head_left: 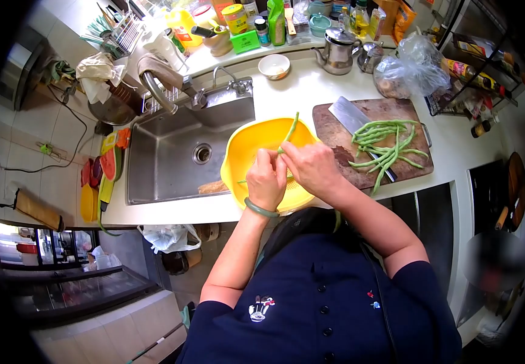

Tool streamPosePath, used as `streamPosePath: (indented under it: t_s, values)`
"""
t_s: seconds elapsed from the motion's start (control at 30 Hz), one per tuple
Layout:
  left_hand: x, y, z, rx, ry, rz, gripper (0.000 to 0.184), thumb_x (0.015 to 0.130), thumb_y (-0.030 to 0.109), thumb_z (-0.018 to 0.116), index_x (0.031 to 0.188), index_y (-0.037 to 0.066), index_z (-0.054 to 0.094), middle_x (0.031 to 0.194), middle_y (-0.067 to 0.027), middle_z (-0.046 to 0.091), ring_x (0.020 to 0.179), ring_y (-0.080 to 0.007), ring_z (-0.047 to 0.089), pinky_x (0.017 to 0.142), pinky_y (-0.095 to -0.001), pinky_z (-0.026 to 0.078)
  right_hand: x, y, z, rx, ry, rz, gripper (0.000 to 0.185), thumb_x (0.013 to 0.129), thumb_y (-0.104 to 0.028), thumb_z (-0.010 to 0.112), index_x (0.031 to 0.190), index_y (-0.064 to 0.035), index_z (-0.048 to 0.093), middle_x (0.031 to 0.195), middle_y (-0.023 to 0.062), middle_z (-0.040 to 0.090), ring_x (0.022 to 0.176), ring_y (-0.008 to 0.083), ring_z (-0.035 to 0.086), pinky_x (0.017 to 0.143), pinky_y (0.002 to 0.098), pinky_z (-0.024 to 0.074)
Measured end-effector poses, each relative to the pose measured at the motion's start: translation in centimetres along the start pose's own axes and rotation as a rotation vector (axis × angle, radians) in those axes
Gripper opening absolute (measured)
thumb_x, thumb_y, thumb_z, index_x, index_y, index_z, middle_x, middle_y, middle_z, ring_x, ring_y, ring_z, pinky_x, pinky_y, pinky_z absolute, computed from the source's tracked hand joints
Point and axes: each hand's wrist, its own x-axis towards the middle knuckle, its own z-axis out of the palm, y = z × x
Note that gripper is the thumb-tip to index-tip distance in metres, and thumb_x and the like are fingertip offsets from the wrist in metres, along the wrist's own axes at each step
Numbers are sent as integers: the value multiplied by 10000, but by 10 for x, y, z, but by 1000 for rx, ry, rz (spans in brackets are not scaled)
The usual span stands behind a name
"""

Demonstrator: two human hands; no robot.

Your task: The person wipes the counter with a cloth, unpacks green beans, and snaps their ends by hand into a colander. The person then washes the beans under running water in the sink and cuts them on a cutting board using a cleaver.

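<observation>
Over a yellow colander (233, 159), my left hand (266, 181) and my right hand (312, 167) meet with closed fingers on one long green bean (291, 128). The bean's upper end points up and away from me; the fingers hide the part between them. A short green piece (242, 181) shows beside my left hand, over the colander. To the right, a pile of green beans (390, 139) lies on a wooden chopping board (419, 115). A cleaver (348, 115) rests there too, partly under the beans.
Left of the colander is a steel sink (165, 167) with a tap (159, 91). Behind stand a small white bowl (274, 65), a metal teapot (338, 51) and a plastic bag (417, 67). Bottles and jars line the back ledge. A dark rack (477, 67) stands at right.
</observation>
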Motion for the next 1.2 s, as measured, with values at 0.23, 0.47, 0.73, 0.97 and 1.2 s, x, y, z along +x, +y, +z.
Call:
streamPosePath:
  t_s: [0.23,0.47,0.73,0.97,1.2]
  values:
    - [4,-9,-4,101,50,-48,77,829,71,578,852,14,531,622,-167,571,543,-323,579,493,-385,451,19,-6,6,-95,126,-117,192,755,-173,611,615,-82,516,494,78,521,478,234,561,509,343,410]
    - [6,-14,-7,-188,180,-151,60,848,27,547,802,-12,547,637,-74,562,529,-156,532,506,-275,434,24,-13,13,70,107,-55,186,763,-161,605,624,-71,520,501,98,525,484,259,559,517,367,421]
    - [17,-41,-30,-1691,88,-751,164,936,147,427,833,36,493,552,37,298,429,-48,234,382,-202,201,30,-7,14,557,129,347,136,850,-121,570,917,-22,635,584,71,565,522,123,540,526,263,422]
    - [1,-72,-56,-1858,39,-845,118,853,100,359,842,23,448,619,-18,354,466,-93,299,388,-210,262,37,31,52,847,425,535,142,870,-146,586,889,-6,597,597,10,549,538,67,505,490,247,405]
    - [-25,-92,-56,-1569,7,-1029,185,858,122,413,914,4,544,839,-106,544,552,-122,421,444,-194,346,22,54,82,793,457,777,174,879,-159,585,778,-25,536,604,9,549,522,74,489,483,254,400]
